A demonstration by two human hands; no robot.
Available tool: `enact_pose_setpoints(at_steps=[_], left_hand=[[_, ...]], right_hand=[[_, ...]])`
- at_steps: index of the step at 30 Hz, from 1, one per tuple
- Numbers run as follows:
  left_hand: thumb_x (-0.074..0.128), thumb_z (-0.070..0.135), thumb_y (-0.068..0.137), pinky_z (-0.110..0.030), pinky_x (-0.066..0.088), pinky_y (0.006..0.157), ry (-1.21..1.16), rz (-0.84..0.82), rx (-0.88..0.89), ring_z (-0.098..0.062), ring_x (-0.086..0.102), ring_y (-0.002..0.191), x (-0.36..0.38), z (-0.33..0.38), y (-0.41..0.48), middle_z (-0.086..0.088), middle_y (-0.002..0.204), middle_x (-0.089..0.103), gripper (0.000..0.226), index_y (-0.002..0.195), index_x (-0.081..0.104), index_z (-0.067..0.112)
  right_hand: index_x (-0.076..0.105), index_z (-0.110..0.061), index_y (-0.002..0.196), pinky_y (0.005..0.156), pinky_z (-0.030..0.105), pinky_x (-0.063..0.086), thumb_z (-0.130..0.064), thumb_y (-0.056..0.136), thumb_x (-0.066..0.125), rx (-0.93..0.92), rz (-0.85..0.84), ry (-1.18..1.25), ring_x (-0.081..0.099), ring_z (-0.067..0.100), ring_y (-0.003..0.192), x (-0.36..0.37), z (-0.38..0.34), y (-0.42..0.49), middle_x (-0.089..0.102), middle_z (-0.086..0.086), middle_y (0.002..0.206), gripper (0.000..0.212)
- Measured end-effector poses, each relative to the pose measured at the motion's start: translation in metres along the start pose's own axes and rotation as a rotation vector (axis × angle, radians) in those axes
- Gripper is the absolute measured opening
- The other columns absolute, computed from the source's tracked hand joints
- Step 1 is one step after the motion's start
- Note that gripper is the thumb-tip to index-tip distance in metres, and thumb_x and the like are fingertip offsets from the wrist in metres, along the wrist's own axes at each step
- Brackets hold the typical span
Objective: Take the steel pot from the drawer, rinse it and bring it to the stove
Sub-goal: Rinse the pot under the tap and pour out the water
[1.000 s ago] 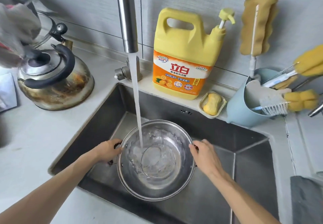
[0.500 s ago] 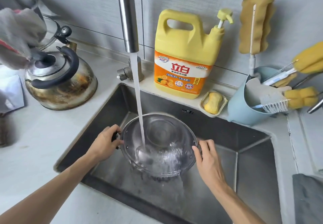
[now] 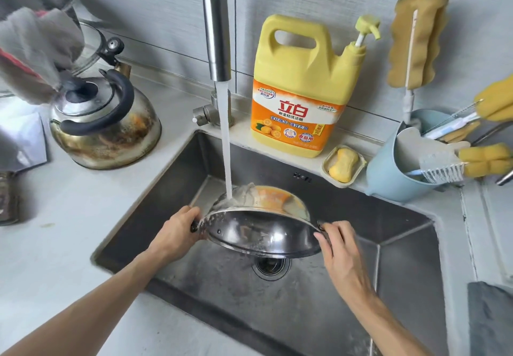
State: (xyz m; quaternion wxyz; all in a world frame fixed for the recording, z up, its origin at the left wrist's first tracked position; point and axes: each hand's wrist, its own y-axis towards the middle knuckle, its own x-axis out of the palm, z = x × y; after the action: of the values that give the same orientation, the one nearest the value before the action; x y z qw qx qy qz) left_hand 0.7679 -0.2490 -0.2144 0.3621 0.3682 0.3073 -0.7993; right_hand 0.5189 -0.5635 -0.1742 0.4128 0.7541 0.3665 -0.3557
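Note:
The steel pot (image 3: 261, 230) hangs over the sink (image 3: 177, 178), tipped steeply with its mouth turned toward me and downward. Its shiny outer bottom faces up and away, mirroring the yellow jug. My left hand (image 3: 177, 233) grips the pot's left handle. My right hand (image 3: 337, 247) holds its right handle. Water from the tap (image 3: 216, 22) falls in a steady stream onto the pot's upturned outside at its left and splashes off.
A stained kettle (image 3: 105, 122) stands on the counter left of the sink. Behind the sink are a yellow detergent jug (image 3: 302, 89), a soap dish (image 3: 344, 164) and a blue holder (image 3: 388, 169) with brushes and sponges. The drain (image 3: 270, 265) shows below the pot.
The pot went from lying level under the stream, to tilted toward me and spilling water, to nearly overturned with water hitting its outside. Both hands stayed on the handles and rose a little.

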Motion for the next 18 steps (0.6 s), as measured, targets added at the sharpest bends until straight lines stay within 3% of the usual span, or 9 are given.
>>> enact_pose_setpoints(at_steps=[3, 6, 10, 13, 16, 18], left_hand=[[0.090, 0.040, 0.083, -0.041, 0.050, 0.077, 0.073, -0.052, -0.014, -0.023, 0.062, 0.085, 0.002, -0.008, -0.001, 0.010, 0.095, 0.055, 0.035, 0.102, 0.066, 0.024], [0.092, 0.039, 0.079, -0.039, 0.054, 0.080, 0.067, -0.072, -0.069, -0.027, 0.070, 0.093, 0.004, -0.016, -0.003, 0.007, 0.099, 0.065, 0.041, 0.114, 0.074, 0.026], [0.096, 0.040, 0.071, -0.037, 0.059, 0.084, -0.050, -0.079, -0.209, -0.025, 0.077, 0.099, 0.005, -0.025, -0.004, 0.004, 0.104, 0.080, 0.056, 0.123, 0.076, 0.031], [0.092, 0.050, 0.065, -0.041, 0.062, 0.085, -0.070, -0.060, -0.193, -0.022, 0.078, 0.097, 0.005, -0.030, -0.001, 0.006, 0.102, 0.082, 0.061, 0.122, 0.076, 0.035], [0.093, 0.048, 0.070, -0.042, 0.062, 0.082, -0.020, -0.063, -0.173, -0.022, 0.077, 0.094, 0.000, -0.031, -0.001, 0.008, 0.099, 0.079, 0.041, 0.103, 0.068, 0.045], [0.087, 0.053, 0.072, -0.042, 0.061, 0.080, 0.019, -0.059, -0.160, -0.017, 0.073, 0.088, -0.008, -0.027, -0.004, 0.010, 0.096, 0.074, 0.037, 0.099, 0.065, 0.042]], right_hand=[[0.067, -0.004, 0.110, 0.080, 0.037, 0.055, -0.023, 0.105, 0.060, -0.125, 0.014, -0.093, 0.059, 0.026, 0.088, -0.006, -0.013, 0.013, 0.055, 0.006, 0.103, 0.020], [0.065, -0.005, 0.109, 0.076, 0.045, 0.057, -0.009, 0.101, 0.066, -0.230, 0.012, -0.108, 0.058, 0.029, 0.084, -0.010, -0.032, 0.029, 0.056, 0.009, 0.102, 0.008], [0.064, -0.006, 0.108, 0.071, 0.046, 0.055, -0.008, 0.101, 0.064, -0.333, 0.014, -0.130, 0.055, 0.029, 0.082, -0.014, -0.052, 0.047, 0.055, 0.009, 0.101, 0.007], [0.065, -0.005, 0.109, 0.073, 0.046, 0.057, -0.008, 0.097, 0.072, -0.289, -0.004, -0.119, 0.056, 0.029, 0.084, -0.013, -0.052, 0.051, 0.056, 0.009, 0.103, 0.014], [0.067, -0.004, 0.111, 0.083, 0.040, 0.057, -0.015, 0.101, 0.068, -0.224, -0.003, -0.077, 0.059, 0.027, 0.090, -0.008, -0.040, 0.047, 0.056, 0.009, 0.105, 0.015], [0.068, -0.004, 0.113, 0.086, 0.038, 0.054, -0.020, 0.105, 0.062, -0.175, -0.001, -0.058, 0.060, 0.027, 0.091, -0.001, -0.030, 0.040, 0.057, 0.008, 0.106, 0.019]])
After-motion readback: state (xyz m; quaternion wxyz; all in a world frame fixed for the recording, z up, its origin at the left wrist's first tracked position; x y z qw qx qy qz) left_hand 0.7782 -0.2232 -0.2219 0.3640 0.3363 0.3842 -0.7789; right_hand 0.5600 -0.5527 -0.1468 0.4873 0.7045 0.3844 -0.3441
